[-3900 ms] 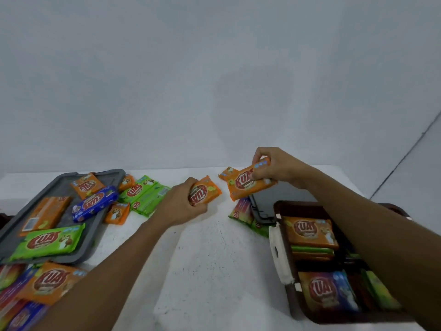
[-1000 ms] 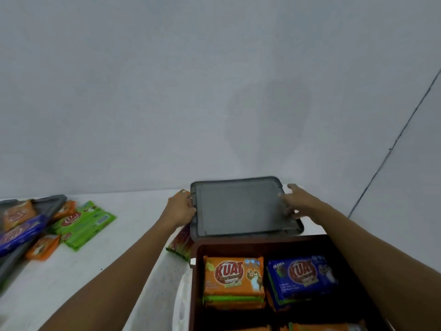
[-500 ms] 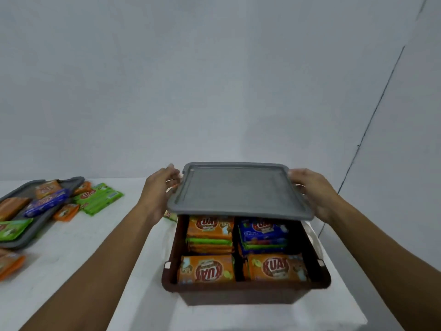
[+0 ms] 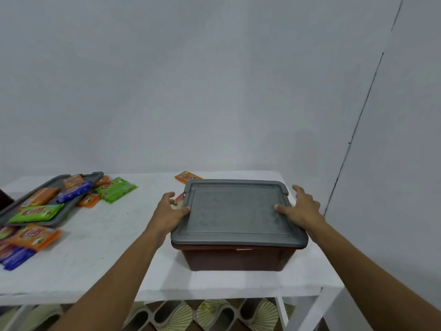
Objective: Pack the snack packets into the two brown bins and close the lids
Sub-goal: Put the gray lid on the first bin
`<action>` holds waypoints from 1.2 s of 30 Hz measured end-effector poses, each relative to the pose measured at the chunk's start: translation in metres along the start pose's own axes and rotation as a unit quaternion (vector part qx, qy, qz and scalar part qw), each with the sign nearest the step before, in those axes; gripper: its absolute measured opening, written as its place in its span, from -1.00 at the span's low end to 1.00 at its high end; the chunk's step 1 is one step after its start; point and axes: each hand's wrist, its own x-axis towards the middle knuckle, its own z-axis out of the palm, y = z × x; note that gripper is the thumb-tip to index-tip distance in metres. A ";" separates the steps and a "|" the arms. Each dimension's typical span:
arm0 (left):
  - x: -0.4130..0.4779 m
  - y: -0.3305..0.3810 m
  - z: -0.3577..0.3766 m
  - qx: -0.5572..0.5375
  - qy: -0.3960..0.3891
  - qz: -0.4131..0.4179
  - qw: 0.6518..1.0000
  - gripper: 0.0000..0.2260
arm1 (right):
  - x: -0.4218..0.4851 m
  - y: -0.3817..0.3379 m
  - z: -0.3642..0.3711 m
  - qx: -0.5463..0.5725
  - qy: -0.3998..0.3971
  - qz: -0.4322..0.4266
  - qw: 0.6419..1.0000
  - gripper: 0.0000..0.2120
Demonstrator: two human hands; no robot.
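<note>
A brown bin [image 4: 238, 259] stands on the right part of the white table, with a grey lid [image 4: 238, 211] lying flat on top and hiding its contents. My left hand [image 4: 169, 211] grips the lid's left edge, thumb on top. My right hand [image 4: 303, 209] rests on the lid's right edge with its thumb on the lid and its fingers spread. Loose snack packets lie to the left: an orange one [image 4: 34, 236], blue ones [image 4: 16, 258] and green ones [image 4: 114, 189]. Another orange packet [image 4: 187, 176] lies behind the bin.
A second grey lid [image 4: 55, 219] lies upturned at the left with several packets on it. A dark corner [image 4: 4, 199] shows at the far left edge. The table's front edge [image 4: 167, 292] is close below the bin, and a wall stands behind.
The lid, held tilted above the open bin half a second ago, now lies flat on the bin and covers the packets. My right hand's fingers have loosened and spread.
</note>
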 end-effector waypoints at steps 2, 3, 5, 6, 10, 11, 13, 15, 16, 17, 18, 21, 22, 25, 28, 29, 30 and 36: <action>-0.004 -0.002 -0.004 -0.027 -0.025 -0.051 0.998 -0.39 | 0.000 0.008 0.003 0.079 -0.051 0.036 0.995 -0.07; -0.006 -0.003 -0.004 -0.035 -0.036 -0.071 0.996 -0.41 | -0.001 0.011 0.004 0.119 -0.062 0.047 0.990 -0.08; -0.010 -0.008 -0.006 -0.034 -0.046 -0.086 0.995 -0.49 | -0.006 0.010 0.004 0.156 -0.083 0.052 0.983 -0.15; -0.011 -0.007 -0.005 -0.024 -0.042 -0.073 0.996 -0.58 | -0.006 0.010 0.004 0.156 -0.080 0.049 0.983 -0.17; -0.016 -0.001 0.002 0.158 0.023 0.059 0.985 -0.69 | -0.008 0.004 0.005 0.085 -0.048 0.029 0.995 -0.24; -0.018 -0.001 0.004 0.214 0.033 0.096 0.972 -0.64 | -0.010 0.002 0.005 0.044 -0.038 0.022 0.998 -0.30; -0.023 -0.001 0.008 0.246 0.033 0.118 0.961 -0.58 | -0.016 -0.002 0.004 -0.057 -0.003 -0.002 0.998 -0.40; -0.026 -0.002 0.009 0.246 0.010 0.113 0.963 -0.55 | -0.026 -0.005 0.006 -0.169 0.038 -0.055 0.983 -0.50; -0.028 -0.001 0.009 0.256 0.005 0.117 0.960 -0.52 | -0.029 -0.006 0.009 -0.213 0.059 -0.090 0.971 -0.56; -0.028 -0.002 0.009 0.266 0.000 0.120 0.957 -0.50 | -0.030 -0.007 0.012 -0.238 0.074 -0.118 0.961 -0.60; -0.028 -0.001 0.010 0.266 0.003 0.130 0.955 -0.52 | -0.031 -0.007 0.013 -0.246 0.076 -0.138 0.956 -0.62; -0.027 -0.004 0.010 0.193 0.016 0.132 0.972 -0.65 | -0.028 0.000 0.007 -0.180 0.014 -0.156 0.971 -0.53; -0.025 -0.007 0.009 0.145 0.024 0.121 0.982 -0.68 | -0.027 0.004 0.004 -0.138 -0.011 -0.159 0.978 -0.49; -0.022 -0.012 0.008 0.042 0.044 0.087 0.994 -0.71 | -0.026 0.013 0.001 -0.055 -0.029 -0.157 0.986 -0.49; -0.020 -0.014 0.011 0.040 0.055 0.089 0.994 -0.74 | -0.024 0.010 0.005 -0.204 0.018 -0.187 0.961 -0.53; -0.021 -0.013 0.012 0.041 0.064 0.090 0.993 -0.74 | -0.026 0.004 0.007 -0.242 0.019 -0.215 0.946 -0.54; -0.021 -0.013 0.015 0.040 0.073 0.090 0.992 -0.74 | -0.028 -0.004 0.012 -0.253 0.004 -0.244 0.936 -0.52; -0.017 -0.001 0.036 0.052 0.081 0.097 0.991 -0.69 | -0.037 -0.039 0.048 -0.246 -0.097 -0.296 0.918 -0.41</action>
